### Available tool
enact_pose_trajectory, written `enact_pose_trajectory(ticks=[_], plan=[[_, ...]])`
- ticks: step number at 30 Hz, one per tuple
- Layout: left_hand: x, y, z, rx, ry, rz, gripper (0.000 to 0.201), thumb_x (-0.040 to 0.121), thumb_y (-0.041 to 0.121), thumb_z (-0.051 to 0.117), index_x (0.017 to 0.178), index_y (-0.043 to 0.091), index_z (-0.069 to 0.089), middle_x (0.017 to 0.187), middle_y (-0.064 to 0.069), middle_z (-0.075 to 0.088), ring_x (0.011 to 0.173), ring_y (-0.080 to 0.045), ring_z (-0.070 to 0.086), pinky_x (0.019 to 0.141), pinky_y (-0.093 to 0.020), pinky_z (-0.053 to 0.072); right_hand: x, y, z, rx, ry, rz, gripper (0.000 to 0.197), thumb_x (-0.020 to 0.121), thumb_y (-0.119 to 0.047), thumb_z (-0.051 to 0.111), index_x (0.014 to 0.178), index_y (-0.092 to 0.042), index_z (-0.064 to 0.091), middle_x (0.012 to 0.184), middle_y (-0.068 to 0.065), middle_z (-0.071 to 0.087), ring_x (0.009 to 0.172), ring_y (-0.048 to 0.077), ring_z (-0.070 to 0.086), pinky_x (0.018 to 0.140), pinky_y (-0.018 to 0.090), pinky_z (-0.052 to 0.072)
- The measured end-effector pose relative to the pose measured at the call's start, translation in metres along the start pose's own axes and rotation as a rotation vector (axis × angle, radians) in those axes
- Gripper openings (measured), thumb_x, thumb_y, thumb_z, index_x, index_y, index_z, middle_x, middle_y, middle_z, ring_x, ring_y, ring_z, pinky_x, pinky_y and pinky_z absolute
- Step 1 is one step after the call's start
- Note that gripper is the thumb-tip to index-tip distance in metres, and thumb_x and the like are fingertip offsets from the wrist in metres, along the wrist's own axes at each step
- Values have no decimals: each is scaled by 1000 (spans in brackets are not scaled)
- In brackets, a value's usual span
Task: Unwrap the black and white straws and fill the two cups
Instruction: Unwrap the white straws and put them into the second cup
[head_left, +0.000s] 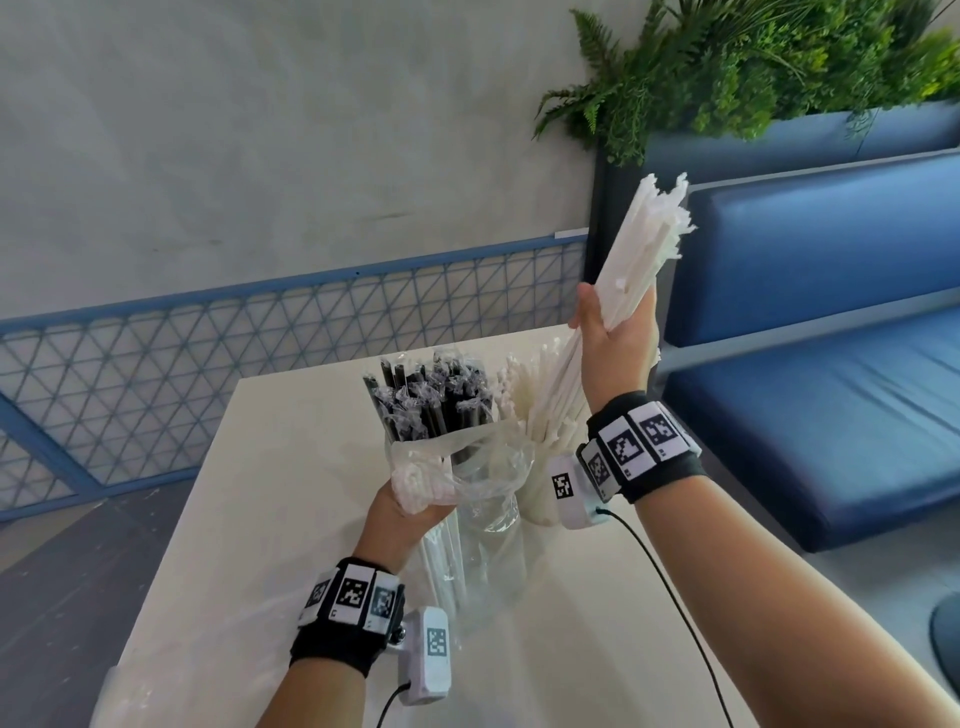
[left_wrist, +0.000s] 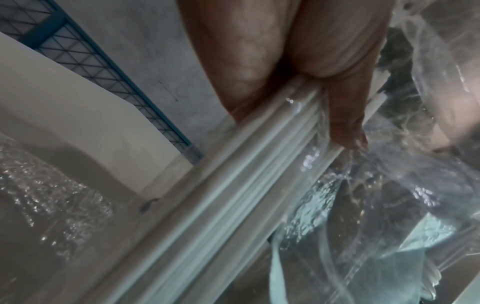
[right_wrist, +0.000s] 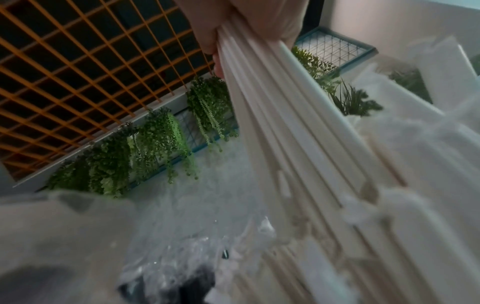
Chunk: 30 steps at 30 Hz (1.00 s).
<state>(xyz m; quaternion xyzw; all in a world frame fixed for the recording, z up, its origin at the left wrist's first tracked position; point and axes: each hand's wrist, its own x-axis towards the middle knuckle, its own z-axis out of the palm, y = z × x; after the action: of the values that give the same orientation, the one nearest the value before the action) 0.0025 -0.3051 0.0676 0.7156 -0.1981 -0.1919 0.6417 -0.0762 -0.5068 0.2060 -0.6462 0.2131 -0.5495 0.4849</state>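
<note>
My right hand (head_left: 618, 332) grips a bundle of white straws (head_left: 644, 244), raised and tilted over the table's far side; the right wrist view shows the same white straws (right_wrist: 272, 123) running down from that hand (right_wrist: 246, 20). Their lower ends reach down among the white straws (head_left: 524, 400) standing in a cup (head_left: 537, 501). Black straws (head_left: 431, 400), still in clear sleeves, stand upright just left of them; their cup is hidden. My left hand (head_left: 405, 514) holds a clear plastic bag (head_left: 467, 467) with white straws inside (left_wrist: 233, 185), in front of the cups.
The beige table (head_left: 291, 467) has crumpled clear wrap at its near left corner (head_left: 140, 691). A blue padded bench (head_left: 831, 415) stands to the right, with a planter (head_left: 753, 67) behind it. A blue mesh railing (head_left: 260, 338) runs along the left.
</note>
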Motion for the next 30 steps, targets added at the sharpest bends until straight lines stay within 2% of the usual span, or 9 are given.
enact_pose_trajectory(ticks=[7,11,13,17,20,22,24,27,30], plan=[[-2,3,0,16,3,9,18,72,-1,73,87,3,66,82,-6,68,64,4,64,62,-10,51,-24,42,12,-122,-218,134,6,86,-10,55,92,-8,56,73,-8,57,65,-5,56,63,10,42],[-2,2,-1,3,1,4,20,72,0,74,90,3,65,83,-5,68,67,3,65,65,-11,51,-28,59,16,-260,-373,260,2,86,-12,58,87,-12,56,72,-12,53,70,9,54,71,26,39],[-3,1,0,3,1,10,22,73,-2,71,94,-1,64,83,-5,69,68,3,65,64,-9,50,-23,53,17,-295,-325,213,10,84,-17,60,82,-17,50,66,-12,49,62,4,51,63,25,39],[-3,2,0,-22,-10,14,26,73,-2,71,98,-1,64,88,-5,70,74,0,67,67,-11,51,-16,35,15,-163,-218,94,21,85,-14,59,100,-20,46,65,-12,51,55,-6,52,51,6,41],[-3,2,0,-17,-17,16,22,73,-2,70,94,2,65,86,-2,69,72,3,66,65,-8,50,-21,53,17,-281,-309,221,28,88,-27,58,97,-1,56,68,5,54,58,15,50,56,28,44],[-3,2,0,-4,-11,27,22,74,-3,70,95,-1,65,86,-3,69,71,4,66,63,-7,49,-25,67,16,-352,-355,366,45,87,-38,57,97,6,59,74,15,55,64,23,50,58,29,42],[-4,2,0,-3,-10,34,23,74,-4,70,96,-3,64,86,-4,68,70,5,65,63,-6,48,-29,71,15,-352,-378,414,52,87,-38,57,118,3,52,89,18,60,79,26,57,66,27,44],[-6,3,0,-22,-4,28,27,73,-3,71,98,-3,64,88,-6,69,71,5,66,64,-7,49,-42,52,9,-329,-289,125,58,82,-30,66,130,-11,39,124,8,51,116,21,47,102,34,38],[-6,3,-2,-22,9,19,29,71,-3,72,99,-3,64,90,-8,69,75,-2,67,68,-12,50,-71,24,1,-257,-165,-295,38,83,-32,63,114,-16,49,112,0,50,103,12,48,94,21,39]])
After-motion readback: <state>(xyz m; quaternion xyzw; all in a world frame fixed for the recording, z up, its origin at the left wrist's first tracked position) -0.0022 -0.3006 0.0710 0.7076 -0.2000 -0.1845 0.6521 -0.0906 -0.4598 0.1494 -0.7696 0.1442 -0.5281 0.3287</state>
